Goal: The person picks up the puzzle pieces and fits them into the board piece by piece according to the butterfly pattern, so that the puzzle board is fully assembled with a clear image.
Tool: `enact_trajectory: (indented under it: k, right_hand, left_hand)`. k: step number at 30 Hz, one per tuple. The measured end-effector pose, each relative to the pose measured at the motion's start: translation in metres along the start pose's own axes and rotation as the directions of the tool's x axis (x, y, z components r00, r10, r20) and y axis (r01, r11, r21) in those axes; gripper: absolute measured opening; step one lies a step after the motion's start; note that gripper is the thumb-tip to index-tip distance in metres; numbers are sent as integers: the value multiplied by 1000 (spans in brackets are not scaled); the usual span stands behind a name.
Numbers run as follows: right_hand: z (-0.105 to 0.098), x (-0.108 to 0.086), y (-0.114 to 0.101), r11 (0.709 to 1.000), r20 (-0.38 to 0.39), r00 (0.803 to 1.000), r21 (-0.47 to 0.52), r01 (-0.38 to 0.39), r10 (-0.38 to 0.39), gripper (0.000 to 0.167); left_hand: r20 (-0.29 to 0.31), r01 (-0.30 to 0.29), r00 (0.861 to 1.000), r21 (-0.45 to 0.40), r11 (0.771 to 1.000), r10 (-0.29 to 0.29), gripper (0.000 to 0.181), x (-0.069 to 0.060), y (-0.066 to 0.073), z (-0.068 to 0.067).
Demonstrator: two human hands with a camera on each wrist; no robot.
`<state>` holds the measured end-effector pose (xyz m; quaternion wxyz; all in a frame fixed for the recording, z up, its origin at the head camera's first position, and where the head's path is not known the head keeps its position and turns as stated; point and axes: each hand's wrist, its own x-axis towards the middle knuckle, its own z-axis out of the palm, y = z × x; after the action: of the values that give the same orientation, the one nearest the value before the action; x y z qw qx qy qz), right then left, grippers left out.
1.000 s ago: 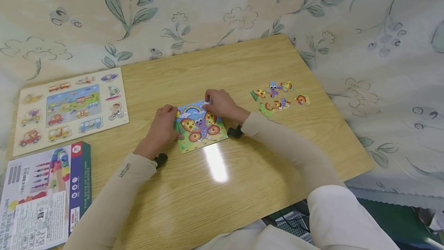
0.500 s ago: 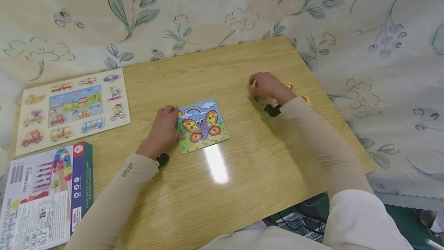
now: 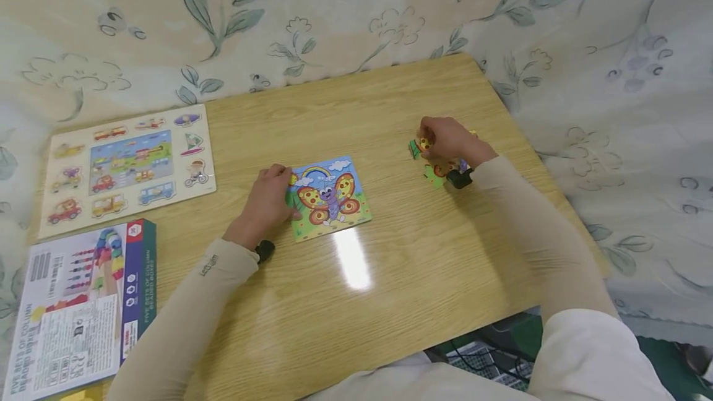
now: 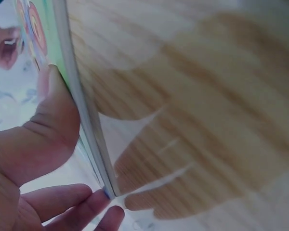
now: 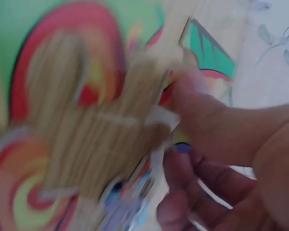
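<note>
A square butterfly puzzle board (image 3: 334, 200) lies on the table in the head view. My left hand (image 3: 266, 204) holds its left edge, with the thumb on the printed face and the fingers by the far corner, as the left wrist view shows. To the right, my right hand (image 3: 452, 140) is among loose butterfly puzzle pieces (image 3: 433, 177). Its thumb and fingers pinch a wing puzzle piece (image 5: 212, 53) with a green corner; the thumb covers much of it. Several other pieces are hidden under the hand in the head view.
A wooden vehicle puzzle (image 3: 130, 163) lies at the back left of the table. In front of it is a beaded-column toy box (image 3: 78, 308). Floral cloth (image 3: 356, 11) hangs along the table's back and right edges.
My right hand has left the butterfly board's top edge and moved right to the loose pieces, where its fingers close on one. The left hand stays at the board's left edge.
</note>
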<state>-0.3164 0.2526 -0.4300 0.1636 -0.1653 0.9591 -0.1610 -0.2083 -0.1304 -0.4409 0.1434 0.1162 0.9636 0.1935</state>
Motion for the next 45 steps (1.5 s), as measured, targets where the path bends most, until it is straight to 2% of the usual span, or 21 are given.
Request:
enact_trajectory:
  k: [3, 6, 9, 11, 13, 16, 18, 22, 26, 32, 36, 40, 45]
  right_hand:
    - [3, 4, -16, 995, -46, 999, 92, 30, -25, 22]
    - [11, 9, -48, 971, -65, 993, 211, 111, -99, 16]
    - [24, 13, -92, 925, -24, 976, 316, 211, -215, 14]
    - [35, 14, -122, 891, 29, 956, 371, 262, -293, 14]
    - [46, 17, -148, 872, 82, 934, 394, 291, -349, 16]
    - [60, 19, -176, 872, 146, 920, 402, 280, -363, 20]
    - [68, 22, -187, 890, 167, 926, 376, 257, -338, 23]
    - [76, 25, -197, 927, 183, 944, 311, 210, -275, 30]
    - [79, 27, -197, 946, 183, 956, 273, 174, -228, 35]
    - [77, 27, -188, 945, 178, 969, 306, 114, -174, 35]
    - [75, 27, -185, 948, 164, 971, 295, 120, -174, 35]
    - [75, 26, -184, 956, 141, 974, 260, 135, -176, 37]
    - [73, 25, -189, 977, 125, 980, 165, 131, -152, 41]
  left_hand:
    - [0, 9, 1000, -2, 1000, -9, 95, -1, -2, 1]
    - [-9, 6, 1000, -8, 1000, -6, 95, -2, -4, 1]
    - [-15, -6, 1000, -24, 1000, 5, 95, -3, -4, 1]
    - [-15, -8, 1000, -33, 999, 7, 96, -3, -4, 0]
    - [-16, -9, 1000, -34, 999, 9, 97, -3, -4, 0]
    - [-19, -20, 1000, -29, 999, 19, 98, -2, -5, 0]
    - [-24, -36, 999, -23, 999, 35, 99, -1, -5, 0]
    - [-25, -55, 998, -20, 998, 54, 99, 0, -7, -1]
    - [-10, -48, 999, -14, 999, 48, 101, 0, -7, -1]
    - [9, -57, 998, 19, 998, 57, 102, 5, -2, -2]
    - [32, -73, 997, 27, 997, 72, 102, 7, 1, -5]
    - [58, -90, 994, 14, 996, 89, 101, 8, 1, -9]
    - [56, -122, 991, 18, 992, 121, 101, 10, -2, -8]
